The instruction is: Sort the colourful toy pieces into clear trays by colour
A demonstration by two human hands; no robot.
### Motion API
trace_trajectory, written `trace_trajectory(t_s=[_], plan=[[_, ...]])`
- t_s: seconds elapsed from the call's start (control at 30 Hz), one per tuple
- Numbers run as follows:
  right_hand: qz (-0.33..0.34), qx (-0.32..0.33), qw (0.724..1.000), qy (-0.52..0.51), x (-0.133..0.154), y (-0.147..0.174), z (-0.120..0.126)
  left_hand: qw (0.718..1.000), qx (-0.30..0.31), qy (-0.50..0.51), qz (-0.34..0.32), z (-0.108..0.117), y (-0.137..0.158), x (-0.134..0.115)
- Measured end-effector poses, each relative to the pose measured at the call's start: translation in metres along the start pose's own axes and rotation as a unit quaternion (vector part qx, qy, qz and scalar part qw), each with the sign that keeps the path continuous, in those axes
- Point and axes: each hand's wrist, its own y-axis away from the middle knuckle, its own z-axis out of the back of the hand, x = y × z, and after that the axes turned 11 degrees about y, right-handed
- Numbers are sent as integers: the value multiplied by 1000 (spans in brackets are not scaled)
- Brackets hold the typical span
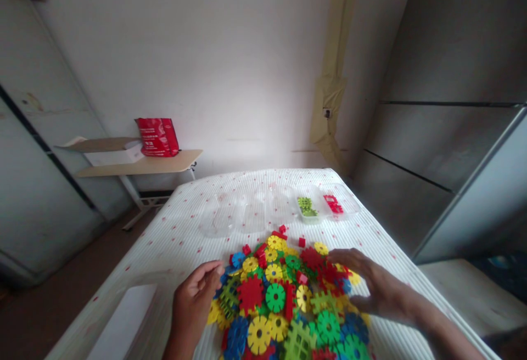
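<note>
Working with both hands over a heap of interlocking plastic pieces [275,298] on a white ribbed cloth [164,239] dotted with red. Reaching the left hand [194,295] to the heap's left edge, bringing thumb and index finger close together in that grip, but showing too little detail to tell whether pinching a piece. Spreading the grip of the right hand [376,283] over the heap's right side, parting thumb from fingers around red and yellow pieces. Having between the hands a red toothed square [250,294], a yellow notched disc [259,334], a light-green lattice piece [300,342] and, toward the far edge, a small red cube [302,242]. Facing a row of clear plastic boxes [218,225] beyond the heap, seeing lime-green pieces [306,206] in one toward the right and red pieces [334,204] at the right end. Seeing also a white rectangular object [123,321] left of the left hand, and, farther off, a red bag [158,138] beside a white box [113,155] on a beige side table [173,163].
</note>
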Motion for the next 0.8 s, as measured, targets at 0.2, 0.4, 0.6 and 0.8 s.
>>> trace_trajectory(t_s=[0.2, 0.4, 0.6, 0.8], plan=[[56, -5, 997, 46, 18, -13, -3, 1000, 14, -17, -6, 0, -2, 6], [16, -57, 998, 9, 8, -12, 1, 1000, 18, -21, -1, 4, -3, 12], [-109, -78, 990, -50, -31, -3, 5, 1000, 5, -12, 8, 3, -4, 9], [-111, -39, 989, -86, -44, -4, -14, 1000, 11, -16, 7, 3, -5, 12]])
